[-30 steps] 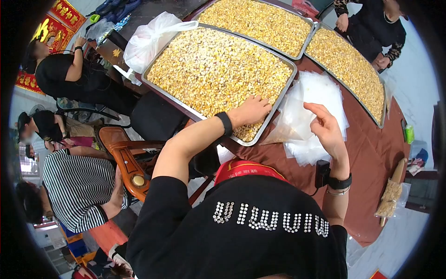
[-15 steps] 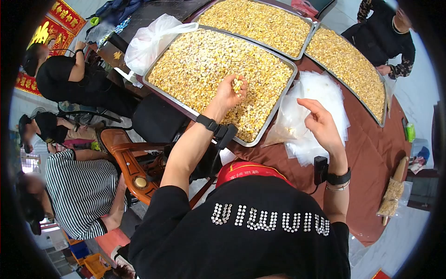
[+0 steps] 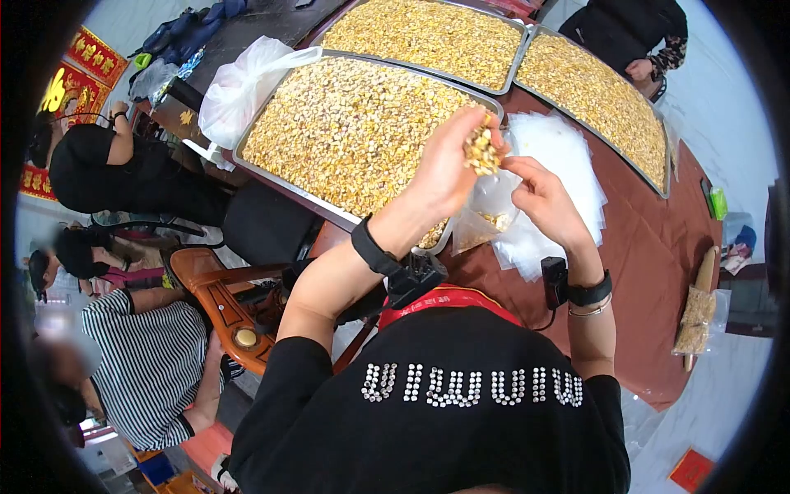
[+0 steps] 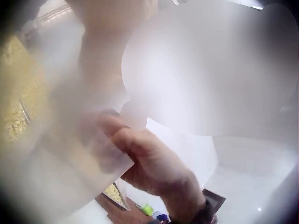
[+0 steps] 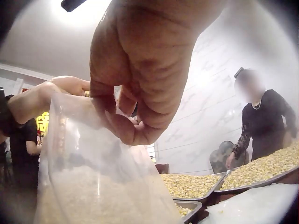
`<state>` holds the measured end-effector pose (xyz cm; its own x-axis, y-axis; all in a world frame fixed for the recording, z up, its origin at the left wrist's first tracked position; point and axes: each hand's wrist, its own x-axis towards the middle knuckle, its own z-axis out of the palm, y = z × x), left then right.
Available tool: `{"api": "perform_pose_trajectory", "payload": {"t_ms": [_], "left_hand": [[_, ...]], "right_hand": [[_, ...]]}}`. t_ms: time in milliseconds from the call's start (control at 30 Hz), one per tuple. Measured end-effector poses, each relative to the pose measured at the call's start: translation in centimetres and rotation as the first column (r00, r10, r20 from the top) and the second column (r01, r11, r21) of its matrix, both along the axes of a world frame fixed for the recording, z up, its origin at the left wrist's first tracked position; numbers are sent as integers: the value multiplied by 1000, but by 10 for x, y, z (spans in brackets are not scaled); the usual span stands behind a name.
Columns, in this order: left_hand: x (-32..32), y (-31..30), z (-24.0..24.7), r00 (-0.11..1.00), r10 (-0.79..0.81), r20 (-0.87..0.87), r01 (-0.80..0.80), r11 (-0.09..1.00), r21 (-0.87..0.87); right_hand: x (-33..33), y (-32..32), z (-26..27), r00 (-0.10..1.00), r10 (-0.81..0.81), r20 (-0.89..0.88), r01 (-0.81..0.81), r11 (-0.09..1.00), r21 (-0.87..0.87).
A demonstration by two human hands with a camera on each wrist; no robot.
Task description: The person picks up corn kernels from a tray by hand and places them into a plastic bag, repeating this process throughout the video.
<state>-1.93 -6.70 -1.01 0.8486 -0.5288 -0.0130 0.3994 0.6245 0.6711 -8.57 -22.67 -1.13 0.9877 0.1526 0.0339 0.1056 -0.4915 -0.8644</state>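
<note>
A handful of yellow kernels (image 3: 481, 154) is at the mouth of a clear bag (image 3: 471, 229).
The left hand (image 3: 444, 160) is curled round the kernels; the right hand (image 3: 549, 203) pinches the bag's edge, just beside the near tray (image 3: 298, 194). This looks like the filling step, some already inside; next, the left fingers probably need to loosen over the opening while the right holds it apart.
</note>
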Motion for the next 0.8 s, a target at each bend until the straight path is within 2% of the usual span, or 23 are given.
{"api": "perform_pose_trajectory", "payload": {"t_ms": [267,367,433,567,733,800], "left_hand": [[-6,-8,7,994,1,-110,-3,1000,-17],[-8,-10,11,998,31,-61,-31,999,-9],[-13,-15,11,996,30,89,-36,997,65],[-16,-18,2,997,48,63,-51,997,53],[-9,-16,0,999,39,4,-39,995,-92],[4,-9,0,998,45,35,-42,996,-72]], "right_hand": [[-2,-2,2,999,-6,-33,6,1000,6],[-2,-2,4,999,-19,-33,18,1000,-17],[-2,-2,4,998,-35,-48,34,999,-5],[-1,-4,4,997,-36,-66,36,999,1],[-1,-6,1,999,-12,-32,12,1000,-7],[-2,-6,0,999,-20,-29,20,1000,14]]}}
